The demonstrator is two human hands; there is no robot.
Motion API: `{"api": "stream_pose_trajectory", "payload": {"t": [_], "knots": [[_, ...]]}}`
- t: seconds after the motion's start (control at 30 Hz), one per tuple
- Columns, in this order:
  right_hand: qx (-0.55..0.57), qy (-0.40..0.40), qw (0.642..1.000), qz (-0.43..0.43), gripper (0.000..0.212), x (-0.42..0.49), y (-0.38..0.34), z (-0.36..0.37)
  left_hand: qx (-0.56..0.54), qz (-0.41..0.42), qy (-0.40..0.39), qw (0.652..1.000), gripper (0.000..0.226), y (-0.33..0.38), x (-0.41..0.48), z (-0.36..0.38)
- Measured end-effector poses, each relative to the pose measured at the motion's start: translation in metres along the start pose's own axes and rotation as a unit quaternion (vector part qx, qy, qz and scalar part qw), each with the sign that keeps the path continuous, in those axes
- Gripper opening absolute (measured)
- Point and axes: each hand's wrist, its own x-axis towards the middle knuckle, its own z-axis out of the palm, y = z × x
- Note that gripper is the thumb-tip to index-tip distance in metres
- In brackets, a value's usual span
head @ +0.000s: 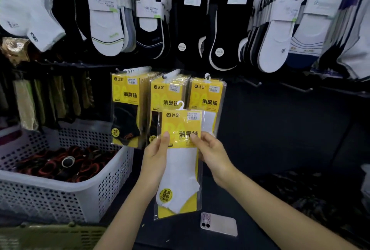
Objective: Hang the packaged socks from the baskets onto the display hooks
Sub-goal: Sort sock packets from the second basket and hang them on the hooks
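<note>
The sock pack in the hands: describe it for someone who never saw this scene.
Under the hanging socks, yellow packs hang in three rows. In front of them, the left hand and right hand hold one white-sock pack, the only one not hung.

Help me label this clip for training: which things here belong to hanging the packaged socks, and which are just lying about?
Job in hand: white-sock packet, held by left hand and right hand; yellow packets already on hooks; white basket.
Lying about: phone on the dark surface; banded socks hung on the upper row.
</note>
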Motion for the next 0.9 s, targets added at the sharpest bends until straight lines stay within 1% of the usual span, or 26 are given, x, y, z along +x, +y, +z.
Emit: {"api": "stream_pose_trajectory", "payload": {"t": [0.13,0.27,0.37,0.47,0.67,0.8,0.9], "knots": [[0.021,0.040,0.999,-0.031,0.015,-0.002,-0.008,-0.005,-0.002,0.003,-0.040,0.999,0.029,0.002,-0.004,0.005],[0.062,0.134,0.987,-0.058,0.008,0.008,-0.030,-0.019,0.029,-0.011,-0.092,0.995,0.033,0.003,-0.006,0.006],[0.033,0.184,0.981,-0.059,0.010,0.021,-0.047,-0.031,0.040,-0.027,-0.123,0.991,0.031,0.003,-0.007,0.008],[0.006,0.191,0.980,-0.053,0.016,0.032,-0.055,-0.037,0.040,-0.036,-0.133,0.990,0.038,0.003,-0.007,0.010],[-0.043,0.164,0.984,-0.046,0.015,0.050,-0.058,-0.033,0.047,-0.051,-0.120,0.990,0.032,-0.002,-0.003,0.009],[-0.036,0.161,0.986,-0.026,0.011,0.065,-0.053,-0.029,0.055,-0.059,-0.111,0.991,0.037,-0.005,0.000,0.007],[-0.028,0.184,0.982,-0.010,0.020,0.077,-0.046,-0.028,0.053,-0.068,-0.105,0.991,0.039,-0.010,0.003,0.008]]}}
